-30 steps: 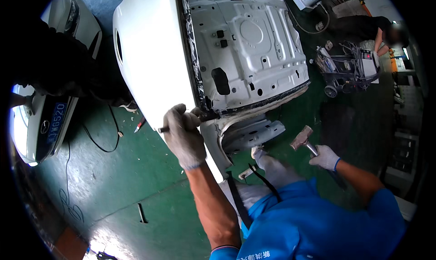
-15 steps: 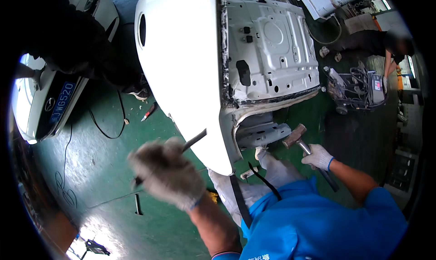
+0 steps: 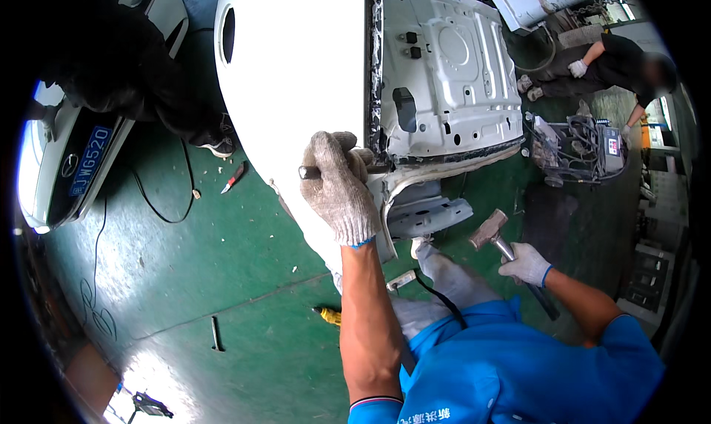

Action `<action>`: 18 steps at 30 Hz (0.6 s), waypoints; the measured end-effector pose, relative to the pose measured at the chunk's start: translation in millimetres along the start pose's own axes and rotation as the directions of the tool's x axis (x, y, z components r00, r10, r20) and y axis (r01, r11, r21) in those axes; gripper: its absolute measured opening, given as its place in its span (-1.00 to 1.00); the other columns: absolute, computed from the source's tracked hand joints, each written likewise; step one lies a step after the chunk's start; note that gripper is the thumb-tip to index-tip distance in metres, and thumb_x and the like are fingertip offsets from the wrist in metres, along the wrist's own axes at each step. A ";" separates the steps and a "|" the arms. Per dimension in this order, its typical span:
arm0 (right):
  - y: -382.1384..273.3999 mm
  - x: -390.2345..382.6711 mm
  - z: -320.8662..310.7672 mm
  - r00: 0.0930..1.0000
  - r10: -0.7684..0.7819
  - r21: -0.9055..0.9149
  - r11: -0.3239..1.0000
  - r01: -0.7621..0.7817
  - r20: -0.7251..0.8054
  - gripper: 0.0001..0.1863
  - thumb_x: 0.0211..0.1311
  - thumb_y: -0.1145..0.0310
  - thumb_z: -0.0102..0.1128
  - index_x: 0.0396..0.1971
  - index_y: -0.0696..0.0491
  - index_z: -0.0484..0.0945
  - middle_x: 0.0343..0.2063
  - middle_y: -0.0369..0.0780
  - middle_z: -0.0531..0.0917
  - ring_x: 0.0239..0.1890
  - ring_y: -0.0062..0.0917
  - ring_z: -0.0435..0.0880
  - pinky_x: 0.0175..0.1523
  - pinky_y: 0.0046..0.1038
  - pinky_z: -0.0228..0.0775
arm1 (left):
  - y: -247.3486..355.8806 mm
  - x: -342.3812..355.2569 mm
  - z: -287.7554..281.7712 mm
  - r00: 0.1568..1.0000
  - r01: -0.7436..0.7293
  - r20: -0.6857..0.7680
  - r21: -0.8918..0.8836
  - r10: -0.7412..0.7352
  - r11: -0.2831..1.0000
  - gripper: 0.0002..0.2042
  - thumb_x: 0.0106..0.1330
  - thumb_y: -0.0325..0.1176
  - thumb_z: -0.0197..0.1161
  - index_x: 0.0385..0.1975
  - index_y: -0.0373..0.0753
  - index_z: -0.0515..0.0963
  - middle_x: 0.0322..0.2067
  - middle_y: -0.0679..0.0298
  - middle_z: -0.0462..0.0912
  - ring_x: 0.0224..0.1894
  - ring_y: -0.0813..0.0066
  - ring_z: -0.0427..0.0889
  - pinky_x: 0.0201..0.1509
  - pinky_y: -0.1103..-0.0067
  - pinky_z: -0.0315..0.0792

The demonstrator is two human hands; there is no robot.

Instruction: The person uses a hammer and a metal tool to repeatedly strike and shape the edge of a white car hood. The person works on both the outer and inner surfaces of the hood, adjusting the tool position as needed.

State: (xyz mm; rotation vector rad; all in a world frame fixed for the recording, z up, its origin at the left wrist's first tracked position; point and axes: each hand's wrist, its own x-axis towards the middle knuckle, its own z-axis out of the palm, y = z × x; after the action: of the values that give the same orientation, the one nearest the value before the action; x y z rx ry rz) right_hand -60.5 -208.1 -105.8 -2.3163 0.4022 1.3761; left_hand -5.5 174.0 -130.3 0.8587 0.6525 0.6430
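Note:
My left hand (image 3: 337, 179), in a grey knitted glove, is closed around a dark metal bar (image 3: 310, 173), held crosswise over the lower end of the seam between a white outer body panel (image 3: 289, 54) and a stamped inner panel (image 3: 444, 76) with holes. Whether the bar's tip touches the metal, I cannot tell. At the lower right my right hand (image 3: 524, 264), in a white glove, grips the handle of a hammer (image 3: 488, 228) with a blocky head, held out to the side of the car body. A curved wheel-arch piece (image 3: 426, 216) hangs below the inner panel.
A co-worker in dark clothes (image 3: 141, 76) stands at left beside another white car (image 3: 67, 202). Another person (image 3: 607, 65) is at right by a wheeled machine (image 3: 574, 150). The green floor holds a knife (image 3: 232, 177), a black tool (image 3: 216, 333), a yellow tool (image 3: 329, 316) and cables (image 3: 174, 218).
My left hand swung down and left with the bar half a second ago and is now back up and right at the seam. The person at right has shifted their arms.

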 end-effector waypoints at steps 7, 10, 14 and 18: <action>-9.4 0.8 -3.5 0.996 -0.088 -0.141 0.986 0.090 0.018 -0.70 0.00 0.30 0.40 -0.41 0.14 0.48 -0.61 -0.17 0.59 -0.67 -0.44 0.63 -0.52 -0.34 0.51 | -1.2 7.3 7.6 0.992 0.122 0.026 -0.023 -0.121 0.992 -0.64 0.49 -0.17 0.21 -0.38 -0.42 0.59 -0.65 0.30 0.49 -0.68 0.64 0.38 -0.54 0.62 0.30; -38.2 -5.3 -16.1 0.983 -0.186 -0.243 0.953 0.181 0.001 -0.69 0.00 0.26 0.40 -0.40 0.13 0.50 -0.58 -0.11 0.62 -0.61 -0.36 0.68 -0.46 -0.28 0.54 | -2.7 9.6 13.2 0.988 0.128 0.089 0.024 -0.130 0.991 -0.65 0.48 -0.18 0.22 -0.38 -0.39 0.61 -0.69 0.33 0.46 -0.66 0.63 0.42 -0.54 0.64 0.29; -93.0 -5.8 -48.6 0.852 -0.518 -0.541 0.740 0.400 -0.079 -0.58 0.01 0.12 0.38 -0.36 0.17 0.50 -0.51 0.10 0.62 -0.36 0.05 0.70 -0.25 -0.10 0.53 | -7.0 11.7 18.5 0.959 0.138 0.223 0.179 -0.176 0.974 -0.65 0.50 -0.16 0.21 -0.22 -0.43 0.62 -0.69 0.39 0.39 -0.69 0.67 0.32 -0.48 0.60 0.41; -190.6 -29.3 -79.5 0.614 -0.789 -0.520 0.536 0.665 -0.027 -0.49 0.10 0.11 0.35 -0.13 0.23 0.52 -0.38 0.12 0.65 -0.25 0.04 0.70 -0.13 -0.14 0.55 | -6.6 13.6 26.5 0.939 0.145 0.266 0.275 -0.220 0.951 -0.67 0.49 -0.19 0.25 -0.07 -0.39 0.65 -0.64 0.36 0.49 -0.66 0.68 0.39 -0.51 0.65 0.37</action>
State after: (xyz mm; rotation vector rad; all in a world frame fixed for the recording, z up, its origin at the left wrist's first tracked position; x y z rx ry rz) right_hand 71.1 -79.6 -7.6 -2.5414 -0.8916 0.7585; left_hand 24.2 168.2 -126.3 1.0903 0.5415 0.2563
